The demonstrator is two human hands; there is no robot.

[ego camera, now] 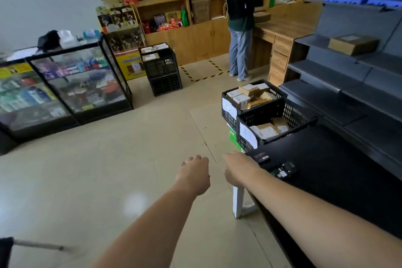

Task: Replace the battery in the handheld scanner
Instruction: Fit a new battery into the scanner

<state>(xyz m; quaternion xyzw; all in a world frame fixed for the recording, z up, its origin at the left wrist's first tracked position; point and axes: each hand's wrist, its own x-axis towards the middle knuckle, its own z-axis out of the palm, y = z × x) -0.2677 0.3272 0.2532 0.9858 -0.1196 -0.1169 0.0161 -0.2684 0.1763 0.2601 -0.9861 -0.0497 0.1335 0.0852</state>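
Note:
The handheld scanner (pixel 284 169) is black and lies on the black table (pixel 339 180) near its left corner, its back showing a label and green parts. A small black battery (pixel 262 157) lies just left of it, closer to the table's edge. My right hand (pixel 238 169) hangs at the table corner, right beside the battery, back of the hand up and fingers turned down out of sight. My left hand (pixel 194 173) is over the floor to the left of the table, fingers curled in with nothing visible in them.
Two black crates (pixel 282 113) with small boxes stand at the table's far end. Dark shelving (pixel 348 85) rises on the right. Glass display cases (pixel 71 85) line the left, stacked crates (pixel 163 72) stand on the floor, and a person (pixel 241 24) stands at wooden shelves.

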